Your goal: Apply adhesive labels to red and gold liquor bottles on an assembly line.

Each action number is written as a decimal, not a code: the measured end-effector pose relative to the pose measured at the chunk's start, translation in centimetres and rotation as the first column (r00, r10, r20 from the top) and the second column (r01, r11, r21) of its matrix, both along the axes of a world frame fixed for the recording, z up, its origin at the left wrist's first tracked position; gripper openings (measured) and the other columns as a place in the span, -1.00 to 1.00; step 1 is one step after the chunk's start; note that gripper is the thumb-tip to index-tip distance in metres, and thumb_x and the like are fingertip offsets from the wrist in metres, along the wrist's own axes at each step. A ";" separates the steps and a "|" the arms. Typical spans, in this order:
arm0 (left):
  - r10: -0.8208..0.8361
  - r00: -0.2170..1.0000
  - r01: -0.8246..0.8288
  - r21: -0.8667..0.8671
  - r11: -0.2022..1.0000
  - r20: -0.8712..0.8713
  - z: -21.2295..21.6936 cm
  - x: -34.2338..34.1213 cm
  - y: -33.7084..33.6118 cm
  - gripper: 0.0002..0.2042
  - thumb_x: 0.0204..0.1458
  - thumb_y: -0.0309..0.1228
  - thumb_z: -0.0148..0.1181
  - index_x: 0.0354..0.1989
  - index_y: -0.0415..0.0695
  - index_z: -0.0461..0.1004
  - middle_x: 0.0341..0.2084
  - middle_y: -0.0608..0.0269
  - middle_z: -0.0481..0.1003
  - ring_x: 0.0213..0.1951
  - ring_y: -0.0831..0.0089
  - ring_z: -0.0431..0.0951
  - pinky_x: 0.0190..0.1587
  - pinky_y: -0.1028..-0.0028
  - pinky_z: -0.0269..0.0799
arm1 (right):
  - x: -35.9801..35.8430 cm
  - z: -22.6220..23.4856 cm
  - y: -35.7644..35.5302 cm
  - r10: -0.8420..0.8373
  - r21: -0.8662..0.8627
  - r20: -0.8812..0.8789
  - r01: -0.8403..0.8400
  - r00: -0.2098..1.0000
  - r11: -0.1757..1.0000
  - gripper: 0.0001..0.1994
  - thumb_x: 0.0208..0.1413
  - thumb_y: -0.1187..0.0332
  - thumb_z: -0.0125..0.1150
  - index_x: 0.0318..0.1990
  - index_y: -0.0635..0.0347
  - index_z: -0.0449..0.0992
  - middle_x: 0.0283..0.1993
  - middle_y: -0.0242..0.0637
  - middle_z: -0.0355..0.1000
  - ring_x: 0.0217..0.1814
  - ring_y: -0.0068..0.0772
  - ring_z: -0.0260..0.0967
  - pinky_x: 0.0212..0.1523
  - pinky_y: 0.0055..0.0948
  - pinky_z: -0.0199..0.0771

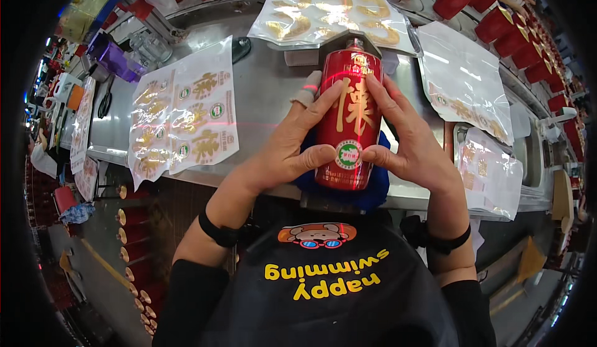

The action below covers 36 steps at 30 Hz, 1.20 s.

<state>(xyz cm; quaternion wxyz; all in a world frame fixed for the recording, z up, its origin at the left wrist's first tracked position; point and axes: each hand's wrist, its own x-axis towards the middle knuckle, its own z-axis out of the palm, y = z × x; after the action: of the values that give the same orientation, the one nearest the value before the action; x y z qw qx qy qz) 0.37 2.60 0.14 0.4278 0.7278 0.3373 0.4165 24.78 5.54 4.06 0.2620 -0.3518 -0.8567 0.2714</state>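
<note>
A glossy red bottle (348,120) with gold characters and a round green-and-white sticker lies lengthwise on a blue pad (379,188) at the near edge of a steel workbench (267,92). My left hand (292,145) cups its left side, thumb pressed beside the round sticker, with tape on one fingertip. My right hand (404,138) holds the right side, fingers laid across the gold characters and thumb at the sticker. A thin red laser line crosses the bottle and my fingers.
Clear sheets of gold and green stickers (183,120) lie left of the bottle, more sheets (329,14) behind and sheets (463,79) to the right. Several red bottles (504,20) run along a conveyor at the back right. More red bottles (134,247) stand below the bench at left.
</note>
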 end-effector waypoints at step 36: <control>-0.020 0.975 0.050 0.132 0.990 -0.220 0.1 -0.6 0.2 0.00 -0.06 0.18 0.25 0.47 0.06 -0.16 0.39 -0.37 -0.26 0.43 -0.20 -0.26 0.40 0.11 -0.21 | 1.3 -1.3 0.8 0.104 -0.026 0.068 -0.102 0.992 0.994 0.23 -0.35 -0.19 0.50 0.48 -0.09 -0.15 0.46 0.30 -0.22 0.46 0.30 -0.08 0.36 -0.11 0.14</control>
<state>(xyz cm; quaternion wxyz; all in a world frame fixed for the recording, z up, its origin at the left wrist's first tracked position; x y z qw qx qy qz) -0.19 2.84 0.25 0.3447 0.8025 0.3399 0.3488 26.04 6.34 2.77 0.2138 -0.3192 -0.8792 0.2818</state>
